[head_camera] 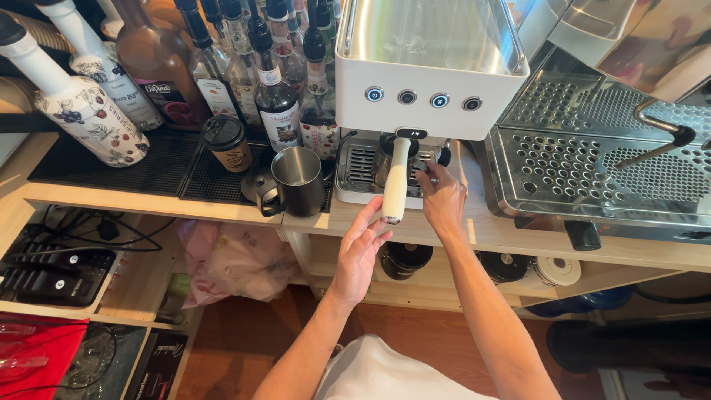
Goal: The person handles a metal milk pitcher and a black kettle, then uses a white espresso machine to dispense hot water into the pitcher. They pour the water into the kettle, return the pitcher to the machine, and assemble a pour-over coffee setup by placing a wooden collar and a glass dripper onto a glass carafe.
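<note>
In the head view, the white portafilter handle (396, 181) is seen already seated under the group head of the white espresso machine (426, 81) on the bench (222, 207), its tip touched by the open left hand (361, 248), while the right hand (441, 196), fingers curled, rests beside the drip tray (355, 167), no cup yet placed.

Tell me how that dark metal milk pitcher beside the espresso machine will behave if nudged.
The milk pitcher looks rigid steel, so probably stiff. Its interior appears empty, so likely light and easy to slide. Its smooth wall may be slippery; the side handle offers a surer grip.
</note>
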